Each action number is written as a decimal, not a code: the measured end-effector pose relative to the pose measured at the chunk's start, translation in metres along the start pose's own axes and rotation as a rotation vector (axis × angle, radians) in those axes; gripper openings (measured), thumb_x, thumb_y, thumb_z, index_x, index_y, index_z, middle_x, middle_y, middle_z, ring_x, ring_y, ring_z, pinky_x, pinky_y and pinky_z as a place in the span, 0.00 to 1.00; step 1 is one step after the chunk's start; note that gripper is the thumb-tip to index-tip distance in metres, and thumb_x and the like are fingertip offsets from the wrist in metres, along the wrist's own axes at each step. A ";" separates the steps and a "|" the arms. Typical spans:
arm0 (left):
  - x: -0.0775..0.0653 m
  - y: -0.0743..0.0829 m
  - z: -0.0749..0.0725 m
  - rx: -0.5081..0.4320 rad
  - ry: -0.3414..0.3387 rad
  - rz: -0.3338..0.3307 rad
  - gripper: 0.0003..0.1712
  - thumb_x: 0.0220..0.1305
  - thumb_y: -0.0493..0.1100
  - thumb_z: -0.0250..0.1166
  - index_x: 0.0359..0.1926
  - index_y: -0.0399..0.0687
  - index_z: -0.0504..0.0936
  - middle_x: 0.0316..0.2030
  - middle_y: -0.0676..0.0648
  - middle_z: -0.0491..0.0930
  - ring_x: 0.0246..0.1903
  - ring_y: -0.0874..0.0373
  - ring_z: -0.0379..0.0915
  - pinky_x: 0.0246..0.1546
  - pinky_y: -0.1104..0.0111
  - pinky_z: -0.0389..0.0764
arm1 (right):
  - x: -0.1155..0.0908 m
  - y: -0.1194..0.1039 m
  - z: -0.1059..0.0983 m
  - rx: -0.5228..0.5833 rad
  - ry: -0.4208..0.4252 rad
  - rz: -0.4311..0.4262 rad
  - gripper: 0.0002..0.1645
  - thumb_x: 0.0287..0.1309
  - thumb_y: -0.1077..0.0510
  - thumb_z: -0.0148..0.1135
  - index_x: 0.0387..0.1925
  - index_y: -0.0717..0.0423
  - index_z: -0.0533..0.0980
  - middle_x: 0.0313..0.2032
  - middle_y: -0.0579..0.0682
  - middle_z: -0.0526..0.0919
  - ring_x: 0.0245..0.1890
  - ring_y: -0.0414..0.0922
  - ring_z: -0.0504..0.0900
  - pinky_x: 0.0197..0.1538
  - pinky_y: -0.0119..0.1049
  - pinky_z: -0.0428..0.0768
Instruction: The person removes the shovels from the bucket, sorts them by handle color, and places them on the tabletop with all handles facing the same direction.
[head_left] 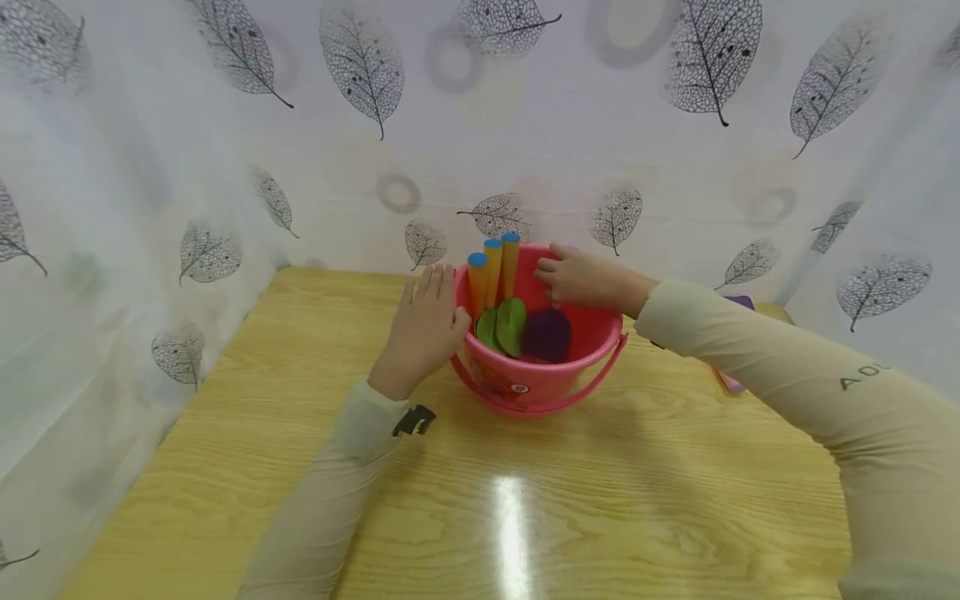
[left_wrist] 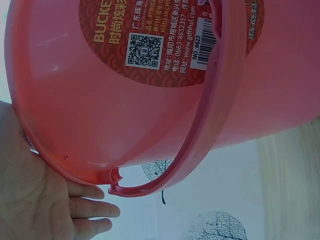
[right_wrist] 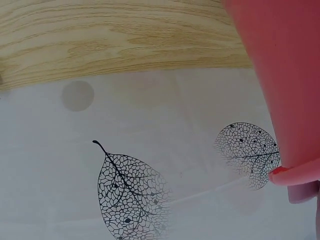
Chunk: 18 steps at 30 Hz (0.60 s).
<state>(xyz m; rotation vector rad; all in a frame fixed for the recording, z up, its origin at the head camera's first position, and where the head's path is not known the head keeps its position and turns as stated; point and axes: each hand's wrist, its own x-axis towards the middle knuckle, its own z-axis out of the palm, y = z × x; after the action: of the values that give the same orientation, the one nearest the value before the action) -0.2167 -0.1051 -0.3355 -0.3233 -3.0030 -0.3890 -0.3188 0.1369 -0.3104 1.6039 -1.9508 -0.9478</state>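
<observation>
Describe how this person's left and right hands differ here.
The left hand has straight fingers; the right hand has bent-looking ones. The left hand is at the left side of the pink bucket, while the right hand reaches over its opening. Both hands are bare, with pale sleeves at the wrists.

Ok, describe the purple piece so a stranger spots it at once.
On the table stands a pink bucket. Inside, toward the near side and just right of the green pieces, is the purple piece, set apart by its dark colour.
</observation>
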 end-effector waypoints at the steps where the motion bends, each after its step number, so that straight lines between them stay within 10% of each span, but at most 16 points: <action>1: 0.000 0.000 0.000 -0.001 0.000 -0.001 0.37 0.70 0.50 0.39 0.73 0.37 0.42 0.74 0.39 0.43 0.74 0.44 0.37 0.74 0.51 0.39 | 0.000 0.000 -0.001 -0.003 -0.005 0.002 0.14 0.51 0.42 0.62 0.26 0.46 0.82 0.33 0.50 0.80 0.37 0.47 0.73 0.45 0.42 0.68; 18: 0.001 -0.002 0.002 -0.026 0.000 0.002 0.37 0.69 0.50 0.38 0.73 0.37 0.41 0.74 0.38 0.42 0.74 0.46 0.33 0.74 0.54 0.35 | -0.007 0.005 -0.012 0.025 0.022 0.043 0.12 0.53 0.46 0.62 0.27 0.50 0.81 0.33 0.52 0.80 0.40 0.49 0.75 0.52 0.52 0.73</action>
<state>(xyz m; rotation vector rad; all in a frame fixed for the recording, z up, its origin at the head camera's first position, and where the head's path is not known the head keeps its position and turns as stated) -0.2177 -0.1059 -0.3375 -0.3288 -2.9997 -0.4285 -0.3118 0.1413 -0.2984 1.5727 -1.9810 -0.8885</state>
